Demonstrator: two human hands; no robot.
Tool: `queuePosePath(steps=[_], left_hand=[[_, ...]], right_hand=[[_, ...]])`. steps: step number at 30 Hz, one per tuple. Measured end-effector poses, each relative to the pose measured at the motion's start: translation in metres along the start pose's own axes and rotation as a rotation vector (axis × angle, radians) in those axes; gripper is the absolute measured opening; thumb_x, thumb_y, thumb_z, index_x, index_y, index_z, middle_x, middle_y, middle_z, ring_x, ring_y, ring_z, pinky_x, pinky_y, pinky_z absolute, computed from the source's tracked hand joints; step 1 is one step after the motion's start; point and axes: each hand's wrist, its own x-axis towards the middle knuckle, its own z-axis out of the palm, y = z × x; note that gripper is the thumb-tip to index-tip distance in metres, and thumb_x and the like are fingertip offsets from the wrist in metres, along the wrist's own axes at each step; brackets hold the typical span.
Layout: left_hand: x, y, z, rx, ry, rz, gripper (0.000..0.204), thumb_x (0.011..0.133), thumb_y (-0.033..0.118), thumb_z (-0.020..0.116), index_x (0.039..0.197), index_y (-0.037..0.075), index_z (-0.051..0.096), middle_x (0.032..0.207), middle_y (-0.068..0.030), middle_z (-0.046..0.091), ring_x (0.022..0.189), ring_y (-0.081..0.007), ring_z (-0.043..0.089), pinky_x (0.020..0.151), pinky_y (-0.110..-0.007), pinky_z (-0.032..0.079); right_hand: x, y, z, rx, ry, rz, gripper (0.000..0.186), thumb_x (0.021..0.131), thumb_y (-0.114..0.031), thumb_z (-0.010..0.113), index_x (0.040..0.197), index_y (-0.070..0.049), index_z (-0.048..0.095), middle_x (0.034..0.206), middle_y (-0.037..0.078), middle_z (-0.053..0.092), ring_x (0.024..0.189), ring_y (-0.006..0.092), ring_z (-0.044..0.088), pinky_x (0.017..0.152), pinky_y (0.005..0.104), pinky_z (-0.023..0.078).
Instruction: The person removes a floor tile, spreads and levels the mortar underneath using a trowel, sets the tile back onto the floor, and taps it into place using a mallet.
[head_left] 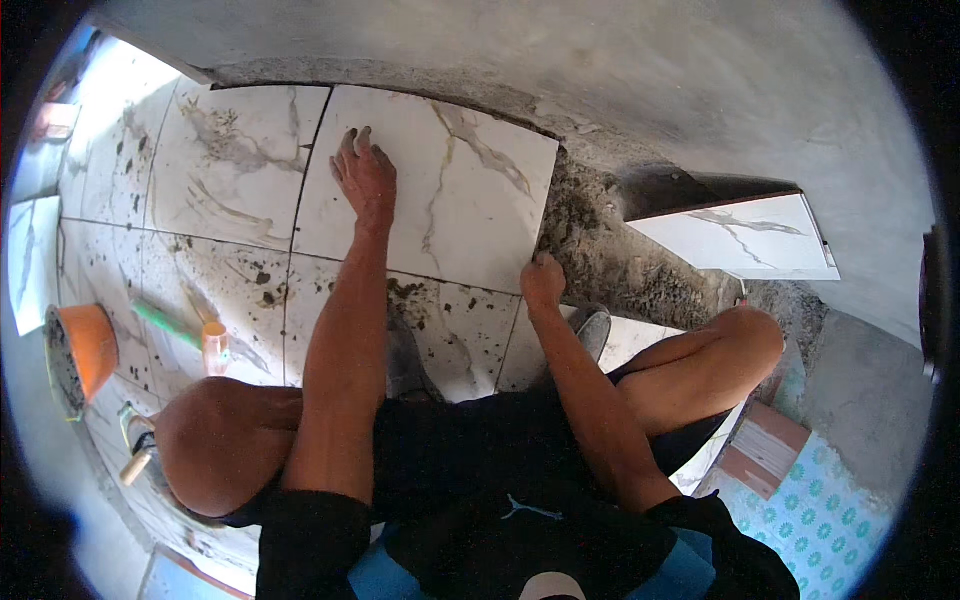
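Note:
A large white marble-patterned tile (470,190) lies beside the wall, among other laid tiles. My left hand (364,175) rests on its left part, fingers apart and slightly bent. My right hand (543,280) is closed on its lower right corner, fingertips curled at the edge. To the right of this tile is a rough, crumbly patch of bare floor (590,220). Dark bits of mortar are scattered over the tiles below and to the left of it.
A loose tile (740,237) leans by the right wall. At left are an orange bucket (90,350), a green-handled tool (165,322), a clear cylindrical item (215,348) and a wooden-handled trowel (137,463). A brown tile piece (760,450) lies right. My bent knees flank my arms.

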Motion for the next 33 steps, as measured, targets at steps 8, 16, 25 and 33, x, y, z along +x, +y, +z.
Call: queuePosePath(steps=[8,16,25,33], left_hand=[[-0.019,0.005,-0.009,0.004,0.089,-0.1,0.036,0.081,0.009,0.054,0.117,0.008,0.05,0.12,-0.0147,0.047,0.109,-0.0324,0.045,0.092,-0.046,0.035],[0.0,0.015,-0.02,-0.078,0.095,-0.242,0.035,0.081,0.009,0.052,0.116,0.008,0.05,0.12,-0.014,0.046,0.11,-0.0318,0.044,0.095,-0.046,0.032],[0.121,0.023,-0.086,-0.093,0.48,0.081,0.034,0.079,0.01,0.055,0.112,0.003,0.052,0.114,-0.0175,0.051,0.105,-0.034,0.048,0.091,-0.048,0.034],[0.207,-0.053,-0.201,0.392,0.322,0.686,0.029,0.081,0.013,0.054,0.11,0.008,0.051,0.104,-0.0119,0.053,0.089,-0.031,0.055,0.079,-0.045,0.043]], right_hand=[[-0.012,0.0,0.021,0.252,0.039,0.084,0.02,0.075,-0.013,0.055,0.086,0.004,0.052,0.078,0.02,0.055,0.068,0.034,0.056,0.062,0.0471,0.044],[0.018,0.018,0.008,0.762,-0.309,0.4,0.043,0.075,-0.026,0.071,0.097,0.002,0.048,0.079,0.011,0.052,0.075,0.0232,0.052,0.072,0.0404,0.044],[0.019,0.019,0.003,0.702,-0.354,0.357,0.062,0.084,-0.046,0.056,0.117,0.005,0.045,0.105,0.015,0.052,0.095,0.025,0.05,0.086,0.0418,0.039],[0.029,0.034,0.013,0.752,-0.214,0.224,0.072,0.087,-0.06,0.035,0.12,0.003,0.048,0.1,0.012,0.054,0.091,0.0232,0.05,0.081,0.0393,0.04]])
